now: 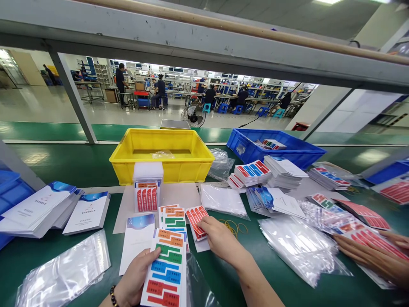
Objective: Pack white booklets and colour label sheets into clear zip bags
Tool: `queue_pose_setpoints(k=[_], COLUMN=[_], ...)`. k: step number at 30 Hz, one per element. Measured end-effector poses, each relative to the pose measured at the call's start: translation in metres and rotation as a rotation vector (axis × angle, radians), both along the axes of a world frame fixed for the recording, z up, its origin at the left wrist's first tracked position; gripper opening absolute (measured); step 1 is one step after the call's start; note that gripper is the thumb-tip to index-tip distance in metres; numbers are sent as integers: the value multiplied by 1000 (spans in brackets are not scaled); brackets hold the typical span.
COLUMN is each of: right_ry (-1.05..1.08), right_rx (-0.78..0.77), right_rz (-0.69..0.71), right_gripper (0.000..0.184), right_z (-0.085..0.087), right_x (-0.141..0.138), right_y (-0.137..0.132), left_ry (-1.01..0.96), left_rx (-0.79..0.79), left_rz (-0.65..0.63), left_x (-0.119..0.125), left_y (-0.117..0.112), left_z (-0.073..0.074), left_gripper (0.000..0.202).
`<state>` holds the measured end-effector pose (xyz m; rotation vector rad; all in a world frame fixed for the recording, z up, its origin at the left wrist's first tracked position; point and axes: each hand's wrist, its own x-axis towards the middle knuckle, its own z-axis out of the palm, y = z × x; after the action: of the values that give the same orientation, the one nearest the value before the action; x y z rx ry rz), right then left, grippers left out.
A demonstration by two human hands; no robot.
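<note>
My left hand (136, 277) is closed on a coloured label sheet (166, 268) with orange, green, blue and red strips, holding it at its left edge near the table's front. My right hand (220, 238) reaches forward and its fingers pinch the edge of a red label sheet (195, 219) lying on the green table (252, 260). A small pile of coloured label sheets (172, 217) lies between the two. A white booklet with a blue top (137, 238) lies just left of my left hand's sheet.
A yellow bin (161, 155) and a blue bin (275, 147) stand at the back. Booklet stacks (41, 207) lie left, clear bags (64, 270) front left and right (300, 247). Rubber bands (234, 226) lie by my right hand. Another person's hands (370, 251) rest at far right.
</note>
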<state>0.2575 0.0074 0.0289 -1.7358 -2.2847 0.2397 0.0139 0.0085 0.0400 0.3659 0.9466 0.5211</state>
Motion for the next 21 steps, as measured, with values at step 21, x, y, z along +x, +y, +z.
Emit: queue_pose_setpoints(k=[21], right_ry=[199], right_rx=[667], right_rz=[502], right_gripper=[21], right_z=[-22], right_x=[-97], right_y=[-34], left_ry=[-203], left_rx=[148], left_rz=[100], left_x=[5], left_y=[-1], left_z=[-24], left_gripper=[37])
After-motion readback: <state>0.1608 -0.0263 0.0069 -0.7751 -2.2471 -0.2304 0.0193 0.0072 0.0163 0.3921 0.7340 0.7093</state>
